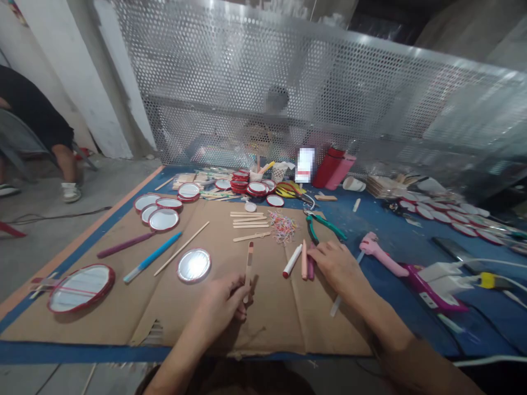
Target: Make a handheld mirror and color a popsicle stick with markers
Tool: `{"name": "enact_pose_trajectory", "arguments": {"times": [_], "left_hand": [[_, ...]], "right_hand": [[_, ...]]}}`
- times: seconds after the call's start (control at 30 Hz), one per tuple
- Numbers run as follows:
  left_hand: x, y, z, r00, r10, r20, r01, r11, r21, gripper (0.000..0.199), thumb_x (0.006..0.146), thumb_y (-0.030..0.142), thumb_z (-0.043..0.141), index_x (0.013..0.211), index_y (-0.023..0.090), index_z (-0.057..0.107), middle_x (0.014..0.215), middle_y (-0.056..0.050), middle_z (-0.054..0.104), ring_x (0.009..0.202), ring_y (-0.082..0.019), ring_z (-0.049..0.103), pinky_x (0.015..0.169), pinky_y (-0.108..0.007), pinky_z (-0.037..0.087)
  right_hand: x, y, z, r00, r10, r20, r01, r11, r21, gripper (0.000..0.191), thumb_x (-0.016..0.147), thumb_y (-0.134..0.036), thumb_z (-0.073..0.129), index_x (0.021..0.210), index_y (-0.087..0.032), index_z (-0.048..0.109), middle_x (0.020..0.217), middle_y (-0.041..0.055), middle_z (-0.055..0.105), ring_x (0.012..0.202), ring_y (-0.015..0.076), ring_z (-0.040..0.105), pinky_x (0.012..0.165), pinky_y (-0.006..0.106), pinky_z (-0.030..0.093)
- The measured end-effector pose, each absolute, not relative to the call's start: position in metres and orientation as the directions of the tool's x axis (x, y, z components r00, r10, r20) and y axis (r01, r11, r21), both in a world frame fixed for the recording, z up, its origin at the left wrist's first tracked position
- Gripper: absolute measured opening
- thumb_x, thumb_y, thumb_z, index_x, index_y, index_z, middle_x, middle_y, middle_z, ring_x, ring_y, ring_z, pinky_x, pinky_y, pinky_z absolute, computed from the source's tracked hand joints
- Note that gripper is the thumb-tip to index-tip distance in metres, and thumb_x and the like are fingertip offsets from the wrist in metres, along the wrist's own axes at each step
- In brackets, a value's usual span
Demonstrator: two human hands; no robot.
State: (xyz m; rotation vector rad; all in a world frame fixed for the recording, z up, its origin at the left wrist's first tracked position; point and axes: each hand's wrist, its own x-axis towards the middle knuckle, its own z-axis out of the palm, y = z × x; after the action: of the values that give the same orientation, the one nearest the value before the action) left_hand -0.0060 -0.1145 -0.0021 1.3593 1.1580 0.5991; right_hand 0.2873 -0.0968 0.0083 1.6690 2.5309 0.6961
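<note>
My left hand (233, 299) is closed around a flat wooden craft stick (249, 269), held upright above the cardboard. The stick's top end is coloured reddish brown. My right hand (335, 263) has its fingertips on a purple crayon (310, 269), which lies at the right of the cardboard. Beside it lie a peach crayon (304, 260) and a white marker with a red cap (292, 261). Left of my left hand is a round, red-rimmed disc (194, 265). Several bare craft sticks (249, 220) lie in a row farther back, by a tangle of coloured rubber bands (282, 226).
Green-handled pliers (325, 226) lie beyond my right hand. A pink glue gun (381, 255) and a purple power strip (436, 291) with cables stand right. A blue pen (153, 257) and more discs (163, 219) lie left. A perforated metal screen (247, 71) rises behind; a person sits far left.
</note>
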Motion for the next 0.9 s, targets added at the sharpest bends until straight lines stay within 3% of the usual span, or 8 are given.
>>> {"name": "enact_pose_trajectory", "arguments": {"times": [0.33, 0.6, 0.77, 0.9], "left_hand": [[-0.003, -0.114, -0.003, 0.333, 0.896, -0.293, 0.251, 0.215, 0.944, 0.027, 0.077, 0.045, 0.05, 0.067, 0.02, 0.049, 0.05, 0.007, 0.051, 0.042, -0.009, 0.053, 0.044, -0.018, 0.043], [-0.003, -0.113, -0.002, 0.341, 0.889, -0.305, 0.259, 0.223, 0.94, 0.025, 0.082, 0.039, 0.05, 0.067, 0.018, 0.053, 0.053, 0.006, 0.053, 0.042, -0.008, 0.054, 0.045, -0.017, 0.045], [-0.002, -0.111, -0.007, 0.342, 0.895, -0.287, 0.238, 0.214, 0.948, 0.019, 0.085, 0.027, 0.045, 0.071, 0.018, 0.052, 0.064, 0.002, 0.06, 0.044, -0.007, 0.055, 0.045, -0.017, 0.047], [-0.002, -0.111, -0.011, 0.337, 0.903, -0.267, 0.223, 0.199, 0.954, 0.019, 0.087, 0.029, 0.045, 0.071, 0.019, 0.049, 0.063, 0.003, 0.06, 0.043, -0.008, 0.055, 0.043, -0.017, 0.046]], "right_hand": [[0.286, -0.09, 0.005, -0.505, 0.84, 0.197, 0.795, 0.363, 0.486, 0.017, 0.09, -0.008, 0.056, 0.099, -0.018, 0.066, 0.083, 0.0051, 0.066, 0.076, 0.0212, 0.056, 0.069, 0.034, 0.026], [0.285, -0.085, 0.002, -0.535, 0.795, 0.287, 0.813, 0.394, 0.428, 0.018, 0.089, -0.008, 0.054, 0.1, -0.016, 0.065, 0.09, 0.0079, 0.068, 0.081, 0.0214, 0.056, 0.071, 0.032, 0.028], [0.279, -0.073, 0.002, -0.564, 0.803, 0.192, 0.8, 0.474, 0.368, 0.013, 0.086, -0.009, 0.057, 0.089, -0.017, 0.067, 0.087, 0.0074, 0.068, 0.08, 0.0209, 0.055, 0.07, 0.032, 0.027], [0.273, -0.069, 0.005, -0.546, 0.824, 0.152, 0.805, 0.465, 0.368, 0.011, 0.086, -0.01, 0.059, 0.082, -0.018, 0.066, 0.08, 0.0065, 0.067, 0.077, 0.0197, 0.055, 0.069, 0.032, 0.027]]}}
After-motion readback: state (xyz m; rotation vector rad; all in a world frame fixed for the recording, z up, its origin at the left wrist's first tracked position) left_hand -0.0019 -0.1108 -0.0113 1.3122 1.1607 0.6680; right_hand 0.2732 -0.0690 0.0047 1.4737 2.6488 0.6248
